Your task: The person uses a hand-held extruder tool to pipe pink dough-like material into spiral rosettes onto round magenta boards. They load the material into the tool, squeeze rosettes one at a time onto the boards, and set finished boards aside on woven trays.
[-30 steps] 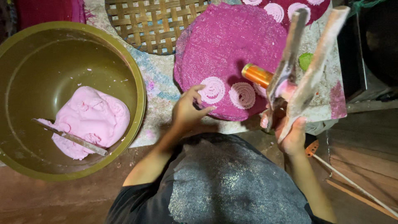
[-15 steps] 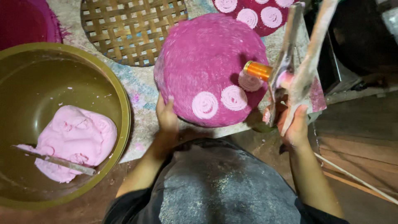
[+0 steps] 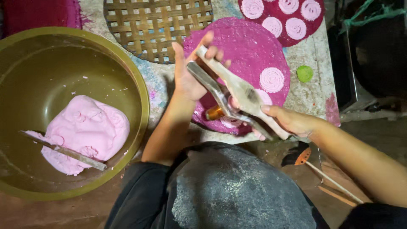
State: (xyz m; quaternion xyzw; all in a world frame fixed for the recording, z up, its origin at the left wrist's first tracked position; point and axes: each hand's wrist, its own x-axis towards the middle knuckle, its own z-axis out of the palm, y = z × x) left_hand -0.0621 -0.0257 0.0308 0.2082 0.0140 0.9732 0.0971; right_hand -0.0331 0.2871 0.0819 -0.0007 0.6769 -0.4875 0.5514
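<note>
While both of my hands work over the near edge of the counter (image 3: 316, 95), they share a two-armed wooden press (image 3: 237, 93) with an orange nozzle (image 3: 215, 113) at its lower end. I have my left hand (image 3: 190, 76) up at the far tips of the arms, fingers partly spread and curled around them. My right hand (image 3: 292, 121) closes around the near end of the press, thumb laid along the wood. The press hangs tilted just above a round pink mat (image 3: 250, 46), nozzle close to its near rim. On that mat I see one clear pale pink spiral (image 3: 271, 79) to the right of the press, and another partly hidden under the nozzle; I cannot tell whether the nozzle touches it.

Beyond the mat, at the counter's far right, lies a darker pink mat (image 3: 282, 36) carrying three more spirals in a row. A small green lump (image 3: 304, 73) sits on the counter just right of the near mat. A round woven bamboo tray (image 3: 157, 25) lies to the far left of it. Left again stands a large olive bowl (image 3: 140, 106) holding a mound of pink dough (image 3: 85, 131) with a flat stick (image 3: 63, 150) resting across it. My dark clothing (image 3: 229, 191) fills the bottom. I see no packages or labels.
</note>
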